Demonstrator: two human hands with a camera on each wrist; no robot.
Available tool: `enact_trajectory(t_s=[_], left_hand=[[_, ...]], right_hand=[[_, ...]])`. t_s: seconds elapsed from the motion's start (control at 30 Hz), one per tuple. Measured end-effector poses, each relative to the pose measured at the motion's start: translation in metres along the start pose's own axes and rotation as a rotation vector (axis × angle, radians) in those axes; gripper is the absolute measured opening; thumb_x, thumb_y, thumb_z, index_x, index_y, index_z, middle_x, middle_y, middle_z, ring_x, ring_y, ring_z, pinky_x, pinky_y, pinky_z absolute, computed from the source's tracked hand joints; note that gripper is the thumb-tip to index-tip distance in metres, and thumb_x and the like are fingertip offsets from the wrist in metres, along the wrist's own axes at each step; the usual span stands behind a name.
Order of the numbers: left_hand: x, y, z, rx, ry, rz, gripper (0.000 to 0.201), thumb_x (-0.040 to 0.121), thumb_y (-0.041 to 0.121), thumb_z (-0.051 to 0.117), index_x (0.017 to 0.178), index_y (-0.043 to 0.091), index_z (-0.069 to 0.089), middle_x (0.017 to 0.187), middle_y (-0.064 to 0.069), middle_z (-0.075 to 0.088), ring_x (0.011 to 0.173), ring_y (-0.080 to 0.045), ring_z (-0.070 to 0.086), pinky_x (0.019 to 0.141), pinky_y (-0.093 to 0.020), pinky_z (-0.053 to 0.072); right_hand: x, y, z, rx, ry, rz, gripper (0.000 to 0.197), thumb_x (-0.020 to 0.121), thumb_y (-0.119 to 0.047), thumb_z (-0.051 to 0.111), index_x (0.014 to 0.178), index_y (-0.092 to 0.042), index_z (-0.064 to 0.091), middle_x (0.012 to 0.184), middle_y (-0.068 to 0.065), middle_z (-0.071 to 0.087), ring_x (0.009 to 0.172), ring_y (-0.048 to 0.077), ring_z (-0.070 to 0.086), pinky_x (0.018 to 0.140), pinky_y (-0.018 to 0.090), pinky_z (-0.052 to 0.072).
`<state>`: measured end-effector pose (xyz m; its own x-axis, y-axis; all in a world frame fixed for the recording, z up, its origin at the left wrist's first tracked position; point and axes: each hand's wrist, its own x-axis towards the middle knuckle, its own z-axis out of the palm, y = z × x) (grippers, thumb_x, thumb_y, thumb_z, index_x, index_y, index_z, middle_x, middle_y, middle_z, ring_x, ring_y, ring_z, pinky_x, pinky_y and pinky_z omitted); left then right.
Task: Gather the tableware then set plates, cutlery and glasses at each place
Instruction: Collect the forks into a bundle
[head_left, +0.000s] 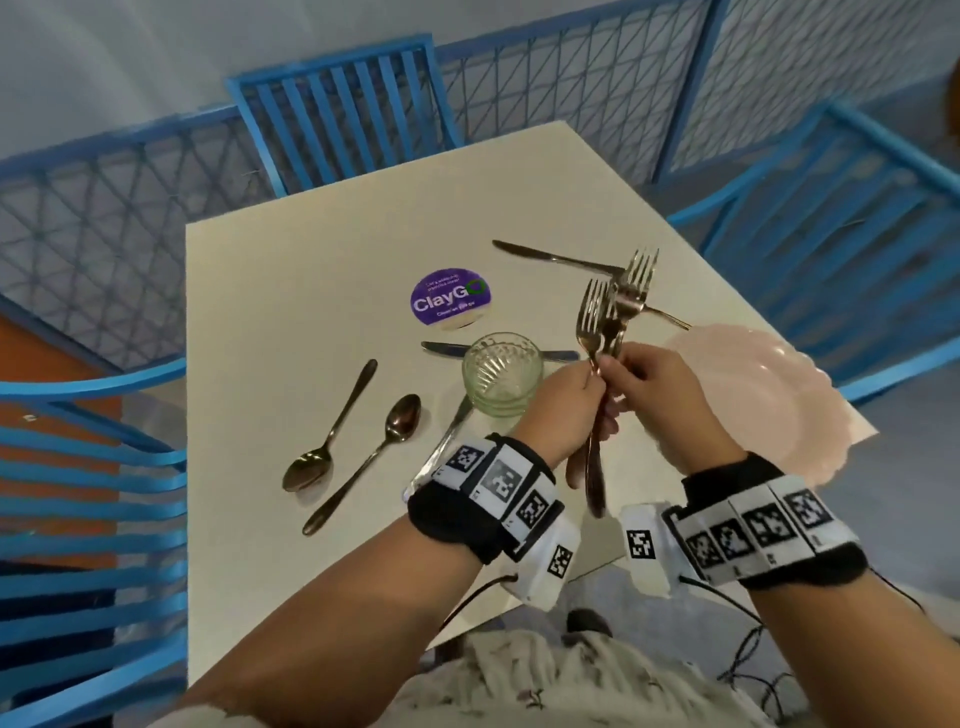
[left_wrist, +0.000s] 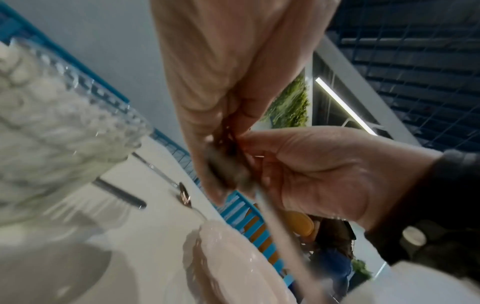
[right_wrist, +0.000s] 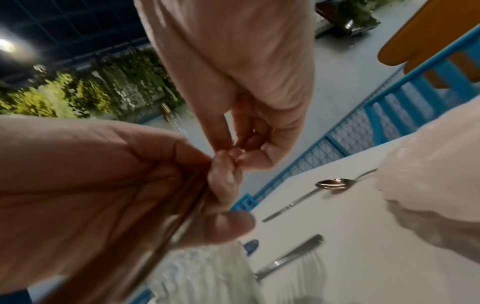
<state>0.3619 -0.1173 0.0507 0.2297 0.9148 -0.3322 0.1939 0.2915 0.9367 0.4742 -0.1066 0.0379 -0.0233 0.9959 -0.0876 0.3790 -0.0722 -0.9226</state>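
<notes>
Several gold forks (head_left: 613, 312) stand upright in a bunch above the table (head_left: 291, 270), tines up. My left hand (head_left: 576, 389) grips their handles and my right hand (head_left: 649, 379) pinches them just beside it. The left wrist view shows my left hand's fingers (left_wrist: 207, 102) curled on the handles and my right hand (left_wrist: 324, 174) pinching a blurred handle (left_wrist: 280, 236). Stacked ribbed glasses (head_left: 501, 374) stand just left of my hands. Pink plates (head_left: 758, 400) are stacked at the table's right corner. Two spoons (head_left: 332, 431) lie at the left.
Knives lie on the table: one at the back (head_left: 556, 257), one behind the glasses (head_left: 447, 349), one under my left wrist (head_left: 441, 447). A purple round sticker (head_left: 451, 299) marks the middle. Blue chairs (head_left: 337, 104) surround the table.
</notes>
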Motion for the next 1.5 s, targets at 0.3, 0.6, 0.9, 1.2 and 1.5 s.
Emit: enact_trajectory(t_s=[0.3, 0.6, 0.9, 1.2, 1.5], left_hand=[[0.037, -0.063, 0.042, 0.175, 0.089, -0.182, 0.028, 0.094, 0.011, 0.046, 0.094, -0.011, 0.063, 0.077, -0.012, 0.056, 0.08, -0.03, 0.058, 0.089, -0.051, 0.051], [0.053, -0.083, 0.06, 0.277, 0.245, -0.261, 0.024, 0.087, 0.006, 0.056, 0.066, -0.001, 0.063, 0.059, -0.006, 0.05, 0.071, -0.025, 0.054, 0.074, -0.039, 0.049], [0.065, -0.078, 0.066, 0.288, 0.349, -0.318, 0.035, 0.083, 0.007, 0.06, 0.053, 0.018, 0.049, 0.06, -0.002, 0.051, 0.072, -0.024, 0.056, 0.081, -0.038, 0.055], [0.078, -0.092, 0.06, 0.23, 0.416, -0.334, 0.03, 0.08, 0.007, 0.066, 0.057, 0.018, 0.051, 0.079, -0.016, 0.068, 0.08, -0.032, 0.069, 0.077, -0.045, 0.059], [0.066, -0.086, 0.052, 0.326, 0.392, -0.251, 0.033, 0.079, 0.0, 0.061, 0.065, 0.024, 0.043, 0.077, -0.004, 0.056, 0.075, -0.024, 0.058, 0.08, -0.04, 0.055]], right_hand=[[0.018, 0.059, -0.011, -0.39, -0.209, 0.157, 0.03, 0.094, -0.019, 0.052, 0.067, -0.007, 0.054, 0.073, 0.018, 0.061, 0.08, 0.038, 0.063, 0.082, 0.049, 0.052], [0.035, 0.09, -0.002, -0.653, -0.275, 0.208, 0.034, 0.095, -0.021, 0.049, 0.063, -0.011, 0.045, 0.07, 0.004, 0.052, 0.079, 0.026, 0.057, 0.063, 0.024, 0.037], [0.04, 0.094, -0.006, -0.704, -0.266, 0.199, 0.021, 0.091, -0.012, 0.053, 0.1, 0.004, 0.064, 0.106, 0.019, 0.066, 0.101, 0.031, 0.062, 0.082, 0.031, 0.046], [0.048, 0.096, -0.003, -0.747, -0.287, 0.133, 0.017, 0.088, -0.009, 0.054, 0.094, 0.003, 0.065, 0.1, 0.016, 0.068, 0.099, 0.029, 0.064, 0.086, 0.032, 0.047], [0.047, 0.096, -0.002, -0.805, -0.281, 0.102, 0.02, 0.086, -0.012, 0.058, 0.102, 0.0, 0.055, 0.1, 0.018, 0.068, 0.099, 0.031, 0.062, 0.083, 0.033, 0.046]])
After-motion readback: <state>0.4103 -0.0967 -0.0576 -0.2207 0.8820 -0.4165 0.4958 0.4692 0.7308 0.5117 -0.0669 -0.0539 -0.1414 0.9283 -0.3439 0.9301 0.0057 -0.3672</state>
